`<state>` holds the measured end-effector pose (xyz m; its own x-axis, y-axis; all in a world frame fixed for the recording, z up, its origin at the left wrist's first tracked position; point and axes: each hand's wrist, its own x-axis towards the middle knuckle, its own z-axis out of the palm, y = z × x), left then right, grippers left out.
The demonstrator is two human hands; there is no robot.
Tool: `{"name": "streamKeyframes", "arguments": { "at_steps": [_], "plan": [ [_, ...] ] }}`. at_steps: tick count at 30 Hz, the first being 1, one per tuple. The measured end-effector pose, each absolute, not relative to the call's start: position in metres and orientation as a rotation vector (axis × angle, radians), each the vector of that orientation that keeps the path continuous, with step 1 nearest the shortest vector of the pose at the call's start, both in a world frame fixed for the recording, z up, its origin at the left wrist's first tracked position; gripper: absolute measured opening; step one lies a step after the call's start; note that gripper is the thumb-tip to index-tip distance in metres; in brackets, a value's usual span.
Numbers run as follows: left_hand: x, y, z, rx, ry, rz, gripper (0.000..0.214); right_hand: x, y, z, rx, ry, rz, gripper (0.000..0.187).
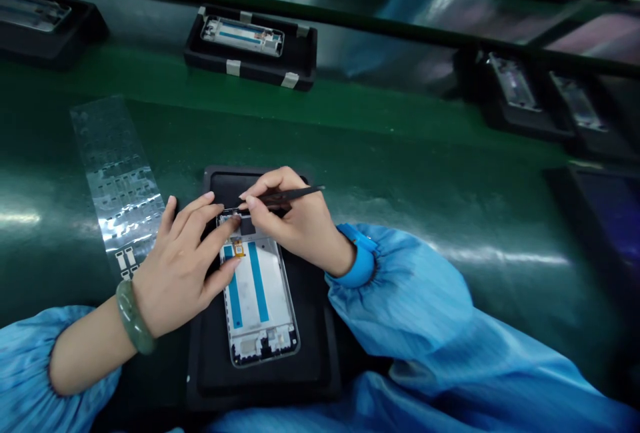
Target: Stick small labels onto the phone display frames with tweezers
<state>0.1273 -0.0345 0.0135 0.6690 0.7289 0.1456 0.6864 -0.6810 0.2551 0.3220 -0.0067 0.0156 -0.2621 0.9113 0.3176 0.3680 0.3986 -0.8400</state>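
Note:
My left hand, with a green stone bangle on the wrist, rests on the top part of a silver-rimmed phone frame. Its index fingertip and thumb touch the frame. The frame lies flat on a black fixture pad, with blue strips on its white back and a small orange-gold part near the top. My right hand holds black tweezers with their tips at the frame's top end. The fingers hide that end of the frame.
A long clear strip of film with small labels lies on the green bench to my left. Beyond it, black trays hold other phone frames, and more stand at the right. A dark pad sits at the right edge. My blue sleeves fill the bottom.

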Motion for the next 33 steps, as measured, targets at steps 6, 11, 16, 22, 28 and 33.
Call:
{"name": "streamKeyframes", "arguments": {
  "at_steps": [6,11,16,22,28,33],
  "plan": [
    [0.1287,-0.0343,0.0147,2.680,1.165,0.342,0.037,0.3203,-0.0048,0.0132,-1.069,-1.810,0.754,0.003],
    [0.1285,-0.0347,0.0152,2.678,1.161,0.341,0.037,0.3183,-0.0049,0.0128,-1.066,-1.871,0.661,0.004],
    [0.1287,-0.0351,0.0149,2.679,1.162,0.344,0.037,0.3186,-0.0051,0.0125,-1.067,-1.868,0.649,0.004],
    [0.1294,-0.0352,0.0132,2.688,1.166,0.341,0.036,0.3157,-0.0075,0.0094,-1.026,-1.971,0.538,0.005],
    [0.1282,-0.0341,0.0128,2.685,1.169,0.336,0.035,0.3145,-0.0061,0.0098,-1.007,-1.980,0.525,0.006],
    [0.1297,-0.0346,0.0137,2.674,1.179,0.350,0.038,0.3170,-0.0032,0.0119,-1.062,-1.889,0.606,0.001]
  ]
}}
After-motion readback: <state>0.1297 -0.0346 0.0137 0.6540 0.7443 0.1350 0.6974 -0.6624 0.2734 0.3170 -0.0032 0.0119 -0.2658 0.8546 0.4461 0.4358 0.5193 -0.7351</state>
